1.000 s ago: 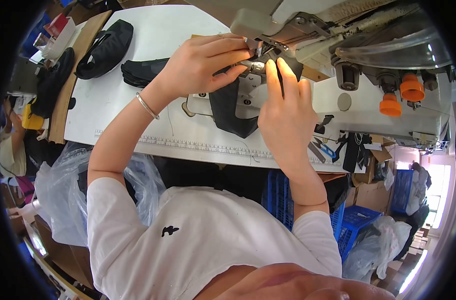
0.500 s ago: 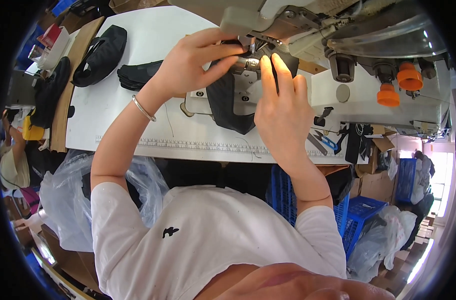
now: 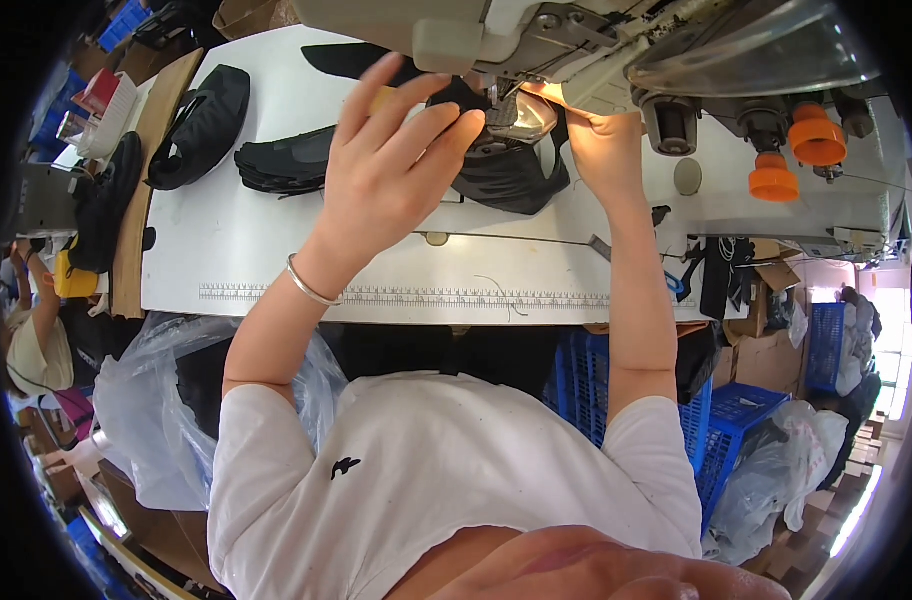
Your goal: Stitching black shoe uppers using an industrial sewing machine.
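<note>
A black fabric piece like a shoe upper (image 3: 516,183) lies under the needle area of a sewing machine (image 3: 456,42), its curved edge toward me. My left hand (image 3: 386,165) is beside it on the left, fingers spread, fingertips close to a dark part of the fabric. At the right side of the piece, my right hand (image 3: 606,150) reaches under the machine head. Its fingers bend round the far edge of the fabric and are partly hidden. Light from the machine falls on a shiny surface between the hands.
On the white table are a black shoe upper (image 3: 201,128), a stack of black pieces (image 3: 286,160) and a flat black piece (image 3: 351,60). Blue thread snips (image 3: 673,284) lie at right. A printed ruler (image 3: 406,297) runs along the front edge. Blue crates (image 3: 731,425) stand below.
My left hand has come back toward me and its fingers have spread. My right hand has moved farther away and right. The black upper has turned, its rounded side now facing me.
</note>
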`<state>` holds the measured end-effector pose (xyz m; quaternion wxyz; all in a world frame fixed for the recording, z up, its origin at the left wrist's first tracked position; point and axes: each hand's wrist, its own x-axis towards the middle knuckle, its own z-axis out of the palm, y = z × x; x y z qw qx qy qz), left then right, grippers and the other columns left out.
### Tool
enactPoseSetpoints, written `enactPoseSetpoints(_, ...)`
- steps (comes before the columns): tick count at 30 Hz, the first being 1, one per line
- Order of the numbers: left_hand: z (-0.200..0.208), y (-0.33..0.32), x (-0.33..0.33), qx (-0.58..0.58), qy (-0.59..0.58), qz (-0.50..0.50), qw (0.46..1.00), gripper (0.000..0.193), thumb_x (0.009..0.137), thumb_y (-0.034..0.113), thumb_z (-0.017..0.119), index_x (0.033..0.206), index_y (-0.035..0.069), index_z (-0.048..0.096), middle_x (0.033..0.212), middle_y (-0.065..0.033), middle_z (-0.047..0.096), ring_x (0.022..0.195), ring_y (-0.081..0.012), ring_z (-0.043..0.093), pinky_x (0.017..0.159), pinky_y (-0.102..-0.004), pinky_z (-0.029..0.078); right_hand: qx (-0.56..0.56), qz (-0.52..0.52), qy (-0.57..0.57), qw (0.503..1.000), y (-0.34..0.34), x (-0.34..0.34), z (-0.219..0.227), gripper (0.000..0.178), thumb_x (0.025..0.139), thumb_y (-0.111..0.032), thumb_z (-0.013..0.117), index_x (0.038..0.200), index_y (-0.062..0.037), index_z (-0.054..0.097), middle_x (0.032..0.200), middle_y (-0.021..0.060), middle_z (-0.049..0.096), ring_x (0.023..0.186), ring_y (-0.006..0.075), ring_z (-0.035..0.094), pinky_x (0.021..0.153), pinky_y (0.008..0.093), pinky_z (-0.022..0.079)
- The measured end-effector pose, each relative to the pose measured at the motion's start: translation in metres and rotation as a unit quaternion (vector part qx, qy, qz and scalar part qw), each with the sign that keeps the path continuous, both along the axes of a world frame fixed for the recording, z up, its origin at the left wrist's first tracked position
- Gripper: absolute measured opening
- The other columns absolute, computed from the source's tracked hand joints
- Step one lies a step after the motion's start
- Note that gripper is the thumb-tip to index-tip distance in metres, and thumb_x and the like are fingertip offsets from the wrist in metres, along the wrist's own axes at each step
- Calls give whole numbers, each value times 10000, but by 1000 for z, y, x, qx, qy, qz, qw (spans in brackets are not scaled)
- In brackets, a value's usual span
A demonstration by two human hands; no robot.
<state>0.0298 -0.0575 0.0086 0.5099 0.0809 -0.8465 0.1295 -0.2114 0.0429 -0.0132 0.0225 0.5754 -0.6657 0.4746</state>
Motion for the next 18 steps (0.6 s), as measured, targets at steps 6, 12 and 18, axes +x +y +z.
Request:
enactPoseSetpoints(6,-8,-6,-4,17,25,-74,997,279,684,0,764,962,21,757,966,-68,660,998,-279,705,876,-410,617,43,-28,-48,998,-6,5,-1,194,783,-40,693,953,27,629,831,176,674,800,359,666,737,434,518)
enactPoseSetpoints(12,-8,-3,-5,28,30,-74,996,268,688,14,770,956,19,755,965,-67,662,994,-278,705,858,-394,613,-17,-47,18,999,-12,-16,-22,230,806,-55,696,1012,16,623,865,182,671,838,340,669,762,436,527)
enactPoseSetpoints(18,-12,-5,-5,39,50,-79,995,237,705,7,793,939,20,758,951,-58,660,985,-263,707,804,-370,608,63,9,-48,997,-10,-13,-17,229,835,-51,683,1051,-4,624,961,196,665,945,359,653,813,439,525)
